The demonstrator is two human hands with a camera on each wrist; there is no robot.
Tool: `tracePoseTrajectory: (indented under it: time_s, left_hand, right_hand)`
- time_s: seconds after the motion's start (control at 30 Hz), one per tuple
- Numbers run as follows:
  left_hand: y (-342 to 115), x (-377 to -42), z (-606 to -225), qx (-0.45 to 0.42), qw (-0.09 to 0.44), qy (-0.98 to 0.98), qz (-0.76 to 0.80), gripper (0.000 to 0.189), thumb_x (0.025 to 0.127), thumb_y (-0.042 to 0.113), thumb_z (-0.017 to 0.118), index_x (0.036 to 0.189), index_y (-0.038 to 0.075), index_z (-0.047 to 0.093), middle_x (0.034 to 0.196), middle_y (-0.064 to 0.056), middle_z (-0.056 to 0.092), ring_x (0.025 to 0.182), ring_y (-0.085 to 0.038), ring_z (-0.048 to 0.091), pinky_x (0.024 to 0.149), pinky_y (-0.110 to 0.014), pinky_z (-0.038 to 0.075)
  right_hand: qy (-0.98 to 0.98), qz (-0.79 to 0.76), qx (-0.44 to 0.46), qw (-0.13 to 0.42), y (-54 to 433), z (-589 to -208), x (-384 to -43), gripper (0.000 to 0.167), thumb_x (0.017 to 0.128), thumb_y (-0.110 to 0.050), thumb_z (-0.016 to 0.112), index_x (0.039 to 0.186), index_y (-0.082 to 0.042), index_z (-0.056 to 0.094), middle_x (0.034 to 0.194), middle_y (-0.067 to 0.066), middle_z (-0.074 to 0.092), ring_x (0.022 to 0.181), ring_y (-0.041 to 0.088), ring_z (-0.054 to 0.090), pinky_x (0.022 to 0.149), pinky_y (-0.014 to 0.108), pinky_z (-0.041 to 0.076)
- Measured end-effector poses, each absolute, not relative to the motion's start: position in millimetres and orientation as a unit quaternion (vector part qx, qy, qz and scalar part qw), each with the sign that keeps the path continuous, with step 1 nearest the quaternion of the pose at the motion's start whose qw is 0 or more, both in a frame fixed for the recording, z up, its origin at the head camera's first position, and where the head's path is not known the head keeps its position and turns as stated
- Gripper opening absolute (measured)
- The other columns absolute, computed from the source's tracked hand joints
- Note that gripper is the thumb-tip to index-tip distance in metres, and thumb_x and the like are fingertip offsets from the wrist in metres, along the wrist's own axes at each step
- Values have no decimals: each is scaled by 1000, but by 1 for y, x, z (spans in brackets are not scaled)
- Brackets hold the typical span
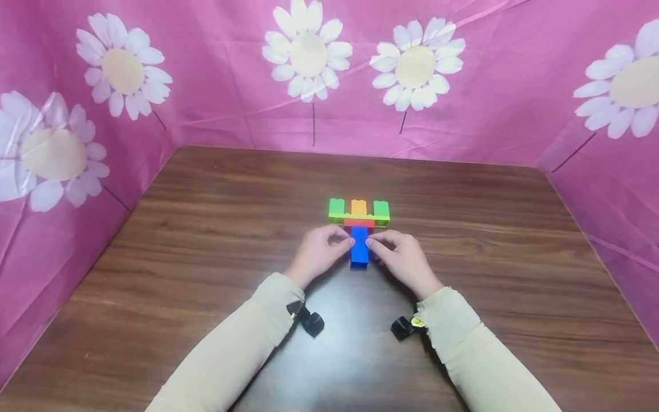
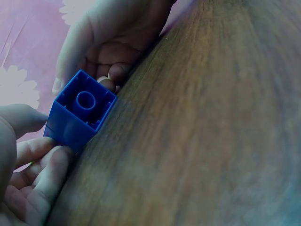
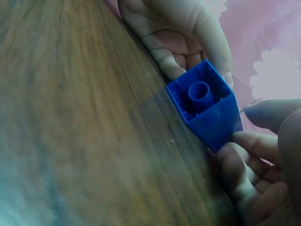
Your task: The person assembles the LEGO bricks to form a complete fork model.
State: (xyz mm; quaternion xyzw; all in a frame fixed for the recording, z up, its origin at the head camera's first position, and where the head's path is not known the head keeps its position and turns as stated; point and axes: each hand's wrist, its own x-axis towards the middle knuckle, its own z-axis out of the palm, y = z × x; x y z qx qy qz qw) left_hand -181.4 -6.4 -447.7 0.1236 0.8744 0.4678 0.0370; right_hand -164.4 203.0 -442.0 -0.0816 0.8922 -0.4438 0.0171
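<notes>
A toy-brick build lies on the table, its blue brick stem (image 1: pixel 359 247) pointing toward me. My left hand (image 1: pixel 318 252) holds the stem's left side between thumb and curled fingers. On the opposite side, my right hand (image 1: pixel 404 260) grips it the same way. Beyond the stem come a red brick (image 1: pixel 358 222) and a thin lime strip (image 1: pixel 368 217). An orange brick (image 1: pixel 358 206) stands out from the strip between a left green brick (image 1: pixel 337 207) and a right green brick (image 1: pixel 381 209). Both wrist views show the stem's hollow end (image 2: pixel 85 101) with a round tube inside.
The brown wood-grain table (image 1: pixel 206 229) stretches out around the build. A pink cloth (image 1: pixel 216 91) printed with white daisies hangs along its back and sides. A black wrist mount (image 1: pixel 312 323) sits below the left cuff, and another black mount (image 1: pixel 403 328) below the right.
</notes>
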Motion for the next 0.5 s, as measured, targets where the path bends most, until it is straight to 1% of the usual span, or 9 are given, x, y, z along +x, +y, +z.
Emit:
tracePoseTrajectory:
  time_s: [0.07,0.2,0.33,0.5]
  left_hand:
    - [-7,-180,-450,120,39,873,472,21,95,34,70,105,16,73,95,4,72,86,-15,64,80,-34,54]
    - [-6,-178,-453,122,46,870,475,19,95,33,69,103,16,72,92,5,71,82,-13,64,77,-32,54]
    - [-6,-179,-451,128,38,866,481,19,94,31,70,103,14,72,92,3,71,82,-14,65,77,-32,55]
    - [-8,-183,-446,133,35,868,477,20,94,31,71,105,13,73,95,3,72,83,-14,65,79,-32,55]
  right_hand:
    - [887,-454,-79,24,204,-444,-163,27,96,-31,68,112,-10,75,93,4,73,73,19,65,73,36,56]
    - [885,-458,-78,26,205,-448,-163,25,96,-30,68,109,-9,74,89,4,72,71,18,64,70,35,56]
    - [882,-463,-84,20,205,-448,-165,23,97,-29,68,108,-10,74,88,4,72,71,19,64,70,36,56]
    - [879,-468,-87,20,204,-444,-169,23,97,-28,68,109,-9,74,90,4,72,72,19,64,70,35,56]
